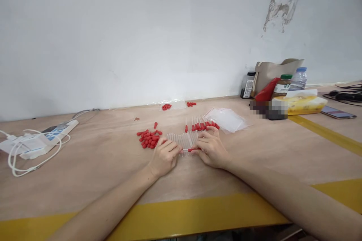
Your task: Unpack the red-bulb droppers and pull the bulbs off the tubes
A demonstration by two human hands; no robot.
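Note:
Both my hands meet at the middle of the wooden table. My left hand is closed, pinching a clear tube at its left end. My right hand is closed on the red cap at the tube's other end. Just behind my fingers lies a row of clear tubes. A heap of loose red caps sits left of them. Capped tubes with red ends lie behind my right hand.
Clear plastic bags lie right of the tubes. More red caps sit near the wall. A power strip with white cables is at far left. Bottles, a jar, a bag, a yellow tissue pack and a phone crowd the right.

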